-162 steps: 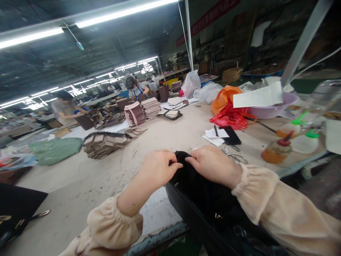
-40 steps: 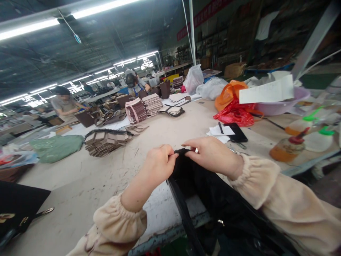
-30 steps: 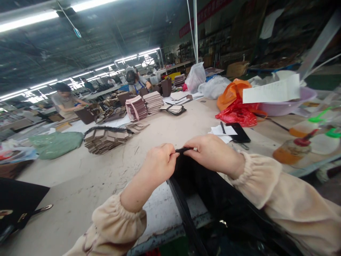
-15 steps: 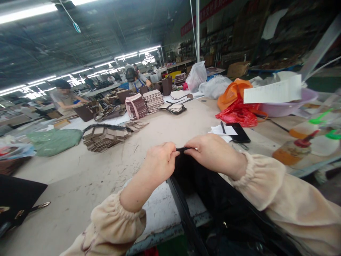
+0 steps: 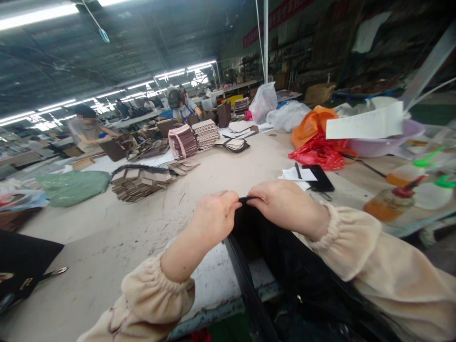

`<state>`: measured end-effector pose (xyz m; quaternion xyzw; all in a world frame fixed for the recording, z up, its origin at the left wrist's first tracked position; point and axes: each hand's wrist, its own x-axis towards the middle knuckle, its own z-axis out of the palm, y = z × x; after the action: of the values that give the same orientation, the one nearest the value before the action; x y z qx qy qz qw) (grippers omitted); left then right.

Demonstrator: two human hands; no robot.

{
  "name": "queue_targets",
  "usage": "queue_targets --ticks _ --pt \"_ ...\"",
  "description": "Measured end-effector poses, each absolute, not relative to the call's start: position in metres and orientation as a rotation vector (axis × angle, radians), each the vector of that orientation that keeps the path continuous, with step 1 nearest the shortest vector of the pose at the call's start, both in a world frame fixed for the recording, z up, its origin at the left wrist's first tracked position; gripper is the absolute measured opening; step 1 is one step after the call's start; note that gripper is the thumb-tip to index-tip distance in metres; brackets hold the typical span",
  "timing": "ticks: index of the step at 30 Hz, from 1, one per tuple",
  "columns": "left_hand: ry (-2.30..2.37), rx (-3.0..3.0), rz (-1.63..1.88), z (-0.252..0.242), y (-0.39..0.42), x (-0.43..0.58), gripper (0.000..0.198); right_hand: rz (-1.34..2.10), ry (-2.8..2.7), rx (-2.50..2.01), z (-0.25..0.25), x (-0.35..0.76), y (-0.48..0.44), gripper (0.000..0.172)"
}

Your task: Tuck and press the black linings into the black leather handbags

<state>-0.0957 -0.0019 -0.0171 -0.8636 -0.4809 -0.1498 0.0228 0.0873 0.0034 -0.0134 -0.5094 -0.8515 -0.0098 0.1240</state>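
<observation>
A black bag (image 5: 281, 251) stands open at the table's near edge, its dark inside facing me. My left hand (image 5: 217, 216) pinches the far end of its rim between thumb and fingers. Close beside it, my right hand (image 5: 281, 202) grips the same rim, with only a short stretch of black edge showing between the two. The bag's lower part runs out of view at the bottom right. Another black bag (image 5: 26, 261) with gold-coloured metal fittings lies on the table at the far left, apart from my hands.
On the table (image 5: 149, 232) lie a fanned pile of brown pieces (image 5: 140, 184), stacked pieces (image 5: 204, 134), a green plastic bag (image 5: 73, 186) and a red plastic bag (image 5: 317, 154). To the right are a black phone-like slab (image 5: 322, 179), a purple basin (image 5: 377, 145) and bottles (image 5: 390, 204). Two people work beyond.
Almost nothing differs. Both hands keep their hold on the bag's rim and have shifted only very slightly; the view has moved a touch.
</observation>
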Motion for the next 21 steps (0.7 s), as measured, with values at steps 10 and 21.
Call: queue_targets --ticks 10,21 --pt "-1.477 -2.684 -0.527 -0.0181 -0.0014 -0.098 0.017 -0.079 -2.539 -1.435 -0.0109 0.0836 0.0074 0.024" --pt "-1.549 -2.613 -0.538 -0.018 0.0008 -0.0951 0.014 -0.014 -2.533 -1.399 -0.0123 0.0852 0.0087 0.033"
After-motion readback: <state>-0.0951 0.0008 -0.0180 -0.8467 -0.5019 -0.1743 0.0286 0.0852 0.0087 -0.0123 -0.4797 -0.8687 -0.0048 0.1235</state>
